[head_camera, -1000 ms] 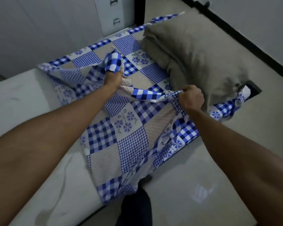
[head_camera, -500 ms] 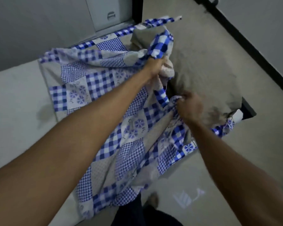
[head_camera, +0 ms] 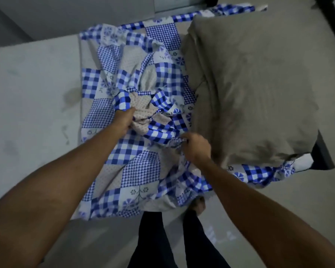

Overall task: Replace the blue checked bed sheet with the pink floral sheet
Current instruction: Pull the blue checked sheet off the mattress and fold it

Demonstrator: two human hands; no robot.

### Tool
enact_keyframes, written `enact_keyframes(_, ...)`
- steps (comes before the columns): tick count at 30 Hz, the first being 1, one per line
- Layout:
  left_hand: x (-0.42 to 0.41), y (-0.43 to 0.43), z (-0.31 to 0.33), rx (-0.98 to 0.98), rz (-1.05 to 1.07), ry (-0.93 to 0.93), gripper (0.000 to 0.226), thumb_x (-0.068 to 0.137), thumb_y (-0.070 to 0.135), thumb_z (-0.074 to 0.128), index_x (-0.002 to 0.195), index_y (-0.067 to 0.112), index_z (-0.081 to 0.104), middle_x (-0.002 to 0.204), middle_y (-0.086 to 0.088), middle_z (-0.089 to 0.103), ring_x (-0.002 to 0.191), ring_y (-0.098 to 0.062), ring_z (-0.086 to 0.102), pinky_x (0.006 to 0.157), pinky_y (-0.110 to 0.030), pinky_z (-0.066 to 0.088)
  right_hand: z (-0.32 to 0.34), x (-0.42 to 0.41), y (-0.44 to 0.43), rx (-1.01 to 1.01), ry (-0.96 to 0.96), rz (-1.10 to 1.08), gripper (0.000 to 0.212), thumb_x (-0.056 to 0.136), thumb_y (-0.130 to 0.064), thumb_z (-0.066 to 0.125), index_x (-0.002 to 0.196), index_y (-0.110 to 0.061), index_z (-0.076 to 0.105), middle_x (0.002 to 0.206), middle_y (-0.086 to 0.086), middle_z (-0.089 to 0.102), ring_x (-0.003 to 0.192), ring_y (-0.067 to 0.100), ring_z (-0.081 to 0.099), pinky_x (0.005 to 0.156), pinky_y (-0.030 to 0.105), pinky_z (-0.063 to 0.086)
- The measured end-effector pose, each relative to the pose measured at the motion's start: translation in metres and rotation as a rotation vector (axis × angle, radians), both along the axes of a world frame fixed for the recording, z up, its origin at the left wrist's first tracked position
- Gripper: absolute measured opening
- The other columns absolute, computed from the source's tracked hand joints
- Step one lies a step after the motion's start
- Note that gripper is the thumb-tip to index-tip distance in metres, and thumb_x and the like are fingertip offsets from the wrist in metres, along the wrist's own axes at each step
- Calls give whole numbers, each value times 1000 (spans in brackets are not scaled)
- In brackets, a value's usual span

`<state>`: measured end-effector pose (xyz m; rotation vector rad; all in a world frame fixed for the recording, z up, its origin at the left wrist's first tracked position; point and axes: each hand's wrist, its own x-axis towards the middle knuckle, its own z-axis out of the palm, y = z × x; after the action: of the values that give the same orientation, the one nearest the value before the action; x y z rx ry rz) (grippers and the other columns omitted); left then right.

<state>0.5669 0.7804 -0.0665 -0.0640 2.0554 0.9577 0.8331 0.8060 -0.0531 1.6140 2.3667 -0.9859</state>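
Observation:
The blue checked bed sheet lies bunched on the right part of the bed, pulled off the bare grey mattress to its left. My left hand grips a fold near the middle of the bunch. My right hand grips another gathered fold close to the pillow. Part of the sheet runs under the pillow and hangs over the bed's near edge. No pink floral sheet is in view.
A large beige pillow sits on the sheet at the right end of the bed. A dark bed frame corner shows beyond it. My legs stand on the pale floor by the bed. Grey cabinets line the far wall.
My left hand came down from a raised reach near the pillow and back toward me with its fold. The sheet is gathered further right, baring more mattress. My right hand kept its grip.

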Motion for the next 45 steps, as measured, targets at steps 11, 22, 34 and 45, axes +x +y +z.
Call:
enact_keyframes(11, 94, 67, 54, -22, -317, 188, 53, 94, 33, 57, 142, 12, 45, 136, -8, 55, 113, -30, 57, 87, -39, 47, 52, 13, 77, -105, -103, 149, 32, 91, -25, 60, 119, -11, 67, 124, 16, 66, 115, 37, 62, 91, 38, 49)
enact_keyframes(22, 101, 69, 22, -1, -492, 202, 19, 100, 26, 56, 117, 20, 63, 121, -6, 65, 93, -28, 66, 85, -47, 58, 54, 24, 92, 21, -21, -29, 31, 91, -37, 57, 115, -20, 68, 117, 12, 70, 108, 37, 64, 85, 40, 52)
enact_keyframes(34, 145, 175, 35, 132, -476, 2, 92, 87, 58, 67, 156, 19, 20, 156, -5, 31, 140, -27, 38, 107, -40, 40, 86, 144, 298, 273, 10, -454, 59, 90, -52, 60, 144, -31, 51, 148, 7, 47, 137, 31, 42, 113, 48, 37)
enact_keyframes(45, 180, 248, 1, 158, -262, -228, 158, 33, 85, 80, 159, 28, 4, 160, 1, 29, 139, -21, 40, 115, -44, 37, 17, 233, 393, -464, 477, -528, 57, 90, -43, 72, 140, -24, 53, 127, -3, 69, 117, 21, 66, 97, 35, 53)
